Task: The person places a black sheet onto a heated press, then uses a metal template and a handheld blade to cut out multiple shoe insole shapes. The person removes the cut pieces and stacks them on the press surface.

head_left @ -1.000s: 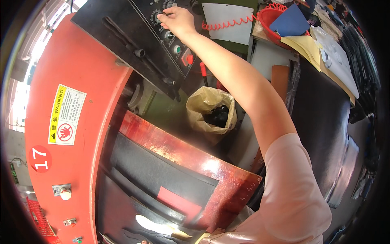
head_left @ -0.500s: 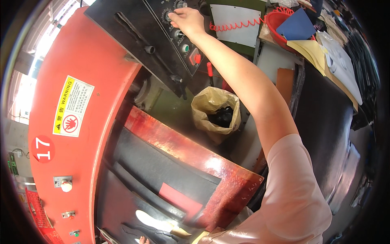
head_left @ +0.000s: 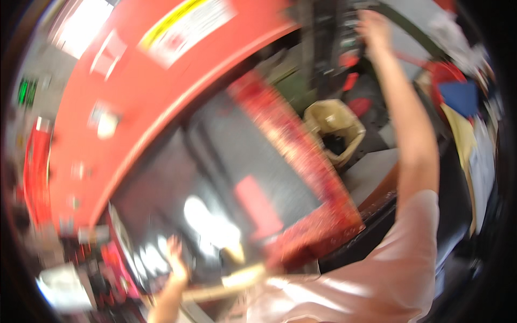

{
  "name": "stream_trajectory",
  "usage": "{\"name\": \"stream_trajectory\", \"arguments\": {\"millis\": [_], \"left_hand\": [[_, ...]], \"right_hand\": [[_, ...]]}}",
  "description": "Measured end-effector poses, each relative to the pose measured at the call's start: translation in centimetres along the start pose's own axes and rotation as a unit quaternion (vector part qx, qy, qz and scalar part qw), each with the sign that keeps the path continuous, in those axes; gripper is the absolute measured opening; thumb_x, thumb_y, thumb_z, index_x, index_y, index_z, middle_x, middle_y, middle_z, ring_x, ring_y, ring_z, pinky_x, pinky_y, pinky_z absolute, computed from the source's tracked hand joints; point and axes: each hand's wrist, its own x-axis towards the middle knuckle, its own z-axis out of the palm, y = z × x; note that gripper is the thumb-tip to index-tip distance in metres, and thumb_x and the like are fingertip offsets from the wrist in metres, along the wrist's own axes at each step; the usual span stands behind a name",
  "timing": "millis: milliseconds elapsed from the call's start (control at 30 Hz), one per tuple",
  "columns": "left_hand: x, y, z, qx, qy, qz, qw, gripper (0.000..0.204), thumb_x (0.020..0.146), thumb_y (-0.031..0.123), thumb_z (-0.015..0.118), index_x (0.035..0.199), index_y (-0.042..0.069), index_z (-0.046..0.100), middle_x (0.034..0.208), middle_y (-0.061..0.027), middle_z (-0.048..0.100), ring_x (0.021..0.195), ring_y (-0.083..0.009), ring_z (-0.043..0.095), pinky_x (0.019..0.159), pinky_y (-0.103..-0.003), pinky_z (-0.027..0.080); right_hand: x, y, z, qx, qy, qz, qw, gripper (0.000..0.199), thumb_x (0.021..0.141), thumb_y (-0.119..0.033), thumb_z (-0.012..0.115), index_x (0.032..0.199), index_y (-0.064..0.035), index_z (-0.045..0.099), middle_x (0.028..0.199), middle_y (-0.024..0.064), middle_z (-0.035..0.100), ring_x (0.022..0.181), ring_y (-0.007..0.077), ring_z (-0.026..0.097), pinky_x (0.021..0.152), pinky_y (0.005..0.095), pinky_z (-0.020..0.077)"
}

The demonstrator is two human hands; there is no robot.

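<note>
My right hand (head_left: 374, 31) is stretched far ahead to the black control panel (head_left: 323, 46). Motion blur hides how its fingers meet the panel's knobs. Near the front, my left hand (head_left: 175, 260) is held by the black sheets (head_left: 161, 177), its blurred fingers stretched out and seemingly holding nothing. The dark sheet material lies on a worn red board (head_left: 312, 156). A pink-red rectangular piece (head_left: 258, 206) rests on the sheets, and a bright white patch shines between it and my left hand.
A large red machine body (head_left: 161, 91) with a warning label (head_left: 186, 29) curves along the left. Beyond the board stands a bin lined with a tan bag (head_left: 335, 126), dark scraps inside. At right are a red basin (head_left: 451, 75), a blue sheet (head_left: 459, 98) and papers.
The view has swung left and blurred, so the machine and board appear rotated. My left hand shows more fully now. My right hand remains at the panel, its grip on the knob no longer clear.
</note>
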Motion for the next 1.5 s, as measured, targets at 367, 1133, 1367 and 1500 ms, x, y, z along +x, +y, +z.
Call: {"name": "stream_trajectory", "arguments": {"millis": [367,1133,1367,1500], "left_hand": [[0.6,8.5,0.0,0.216,-0.016,0.344,0.914,0.056,0.071,-0.014,0.056,0.125,-0.001,0.057,0.131,-0.0193,0.055,0.124,-0.0364,0.051,0.109,-0.044,0.037],[-2.9,10.7,1.2,-0.065,-0.001,0.491,0.869,0.058,0.069,0.028,0.086,0.115,0.012,0.055,0.118,-0.0104,0.046,0.118,-0.0291,0.048,0.103,-0.051,0.034],[3.4,7.0,-4.0,0.152,0.101,0.254,0.950,0.064,0.066,0.022,0.086,0.122,0.012,0.058,0.138,-0.0163,0.040,0.128,-0.0355,0.039,0.104,-0.043,0.036],[4.2,6.2,-4.2,-0.047,-0.052,0.178,0.981,0.052,0.071,0.018,0.082,0.118,0.009,0.061,0.124,-0.0113,0.053,0.118,-0.0269,0.050,0.100,-0.036,0.039]], "right_hand": [[-23.9,-3.7,7.4,-0.091,-0.428,0.031,0.899,0.024,0.095,-0.019,0.062,0.114,-0.0069,0.066,0.105,0.0021,0.068,0.090,0.0092,0.063,0.077,0.0228,0.0496],[-54.8,-19.9,23.6,-0.109,-0.739,0.127,0.653,0.057,0.080,-0.012,0.071,0.130,0.0050,0.048,0.120,0.0181,0.061,0.106,0.0253,0.062,0.088,0.0337,0.0494],[-53.7,-18.5,20.9,-0.178,-0.730,-0.249,0.611,0.047,0.081,-0.009,0.067,0.125,-0.0071,0.054,0.092,0.0210,0.067,0.089,0.0390,0.065,0.076,0.0425,0.0521],[-54.3,-17.2,17.0,-0.193,-0.667,-0.196,0.692,0.051,0.084,-0.014,0.068,0.130,-0.0053,0.049,0.117,0.0219,0.061,0.105,0.0375,0.061,0.088,0.0404,0.0494]]}}
